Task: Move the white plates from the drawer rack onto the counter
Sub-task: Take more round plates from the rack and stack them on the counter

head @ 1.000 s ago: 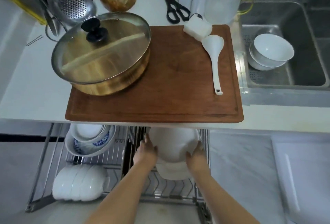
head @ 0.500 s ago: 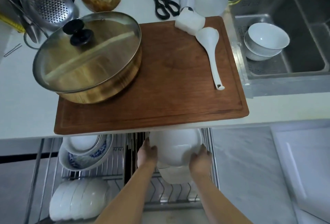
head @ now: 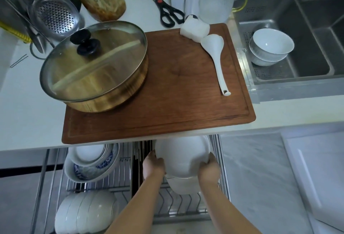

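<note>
The white plates [head: 183, 157] have risen slightly, both hands' fingers pinching their rims, tops seemingly hidden under the counter [head: 28, 122].

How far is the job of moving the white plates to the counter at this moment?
Done: nothing visible, no plate on the counter. In hand: left hand and right hand grip the white plates above the drawer rack. Left: raise them and set them on the counter.

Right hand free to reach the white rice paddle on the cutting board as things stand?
Probably not right now. The right hand and left hand both grip the white plates down in the drawer rack, below the counter edge. The rice paddle itself lies uncovered on the cutting board.
</note>
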`<action>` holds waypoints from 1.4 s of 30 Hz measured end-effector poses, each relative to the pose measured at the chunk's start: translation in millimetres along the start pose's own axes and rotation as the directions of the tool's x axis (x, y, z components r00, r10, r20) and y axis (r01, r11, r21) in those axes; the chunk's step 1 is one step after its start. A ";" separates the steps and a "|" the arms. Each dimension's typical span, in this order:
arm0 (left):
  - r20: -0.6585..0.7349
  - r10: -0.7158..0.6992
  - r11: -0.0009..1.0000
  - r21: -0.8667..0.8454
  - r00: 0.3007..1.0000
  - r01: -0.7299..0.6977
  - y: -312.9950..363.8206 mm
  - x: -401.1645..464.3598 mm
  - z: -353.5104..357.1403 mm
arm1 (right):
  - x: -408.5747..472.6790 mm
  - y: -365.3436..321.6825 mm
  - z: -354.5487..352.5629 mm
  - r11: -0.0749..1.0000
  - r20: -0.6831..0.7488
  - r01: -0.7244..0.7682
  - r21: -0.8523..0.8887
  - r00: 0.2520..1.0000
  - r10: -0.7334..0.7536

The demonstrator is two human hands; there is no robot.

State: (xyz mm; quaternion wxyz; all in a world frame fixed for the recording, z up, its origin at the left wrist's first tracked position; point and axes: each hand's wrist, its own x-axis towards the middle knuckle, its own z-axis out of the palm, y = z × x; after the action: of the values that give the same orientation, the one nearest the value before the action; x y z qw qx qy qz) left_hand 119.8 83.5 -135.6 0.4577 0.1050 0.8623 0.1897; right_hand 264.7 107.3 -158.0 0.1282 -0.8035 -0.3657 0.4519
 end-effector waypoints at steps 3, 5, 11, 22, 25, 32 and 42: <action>0.017 -0.003 1.000 0.009 1.000 0.003 -9.3 3.1 -2.5 | -6.5 -4.2 -2.9 1.000 0.004 -0.017 0.016 1.000 0.017; 0.031 -0.024 1.000 0.010 0.999 0.024 -10.5 -2.4 -4.7 | -11.0 -1.5 -3.6 1.000 0.028 -0.011 -0.007 1.000 0.011; 0.045 0.023 1.000 -0.021 0.999 -0.022 -16.4 -15.4 -9.5 | -32.3 -2.6 -16.7 1.000 0.016 -0.010 -0.022 1.000 0.011; 0.125 0.128 0.986 0.093 0.984 -0.140 -37.9 -52.3 -26.3 | -82.3 6.2 -50.7 1.000 0.062 -0.019 0.025 0.998 0.017; 0.138 0.157 0.979 0.105 0.978 -0.172 -30.9 -66.2 -28.1 | -91.1 3.7 -66.5 0.998 0.034 0.008 0.065 0.999 -0.011; 0.164 0.240 0.959 0.114 0.957 -0.260 -2.5 -105.1 -20.7 | -104.8 1.7 -109.0 0.967 -0.004 0.044 0.252 0.999 -0.044; 0.320 0.332 0.886 0.217 0.887 -0.410 30.3 -144.5 24.4 | -87.7 31.4 -175.1 0.897 -0.081 0.011 0.441 0.996 0.028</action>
State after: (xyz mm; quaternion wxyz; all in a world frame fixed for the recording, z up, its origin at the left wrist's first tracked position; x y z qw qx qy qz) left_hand 221.0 65.3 -26.9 0.5079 0.3580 0.7717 0.1350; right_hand 394.6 45.5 -21.5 0.3205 -0.7738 -0.2444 0.4887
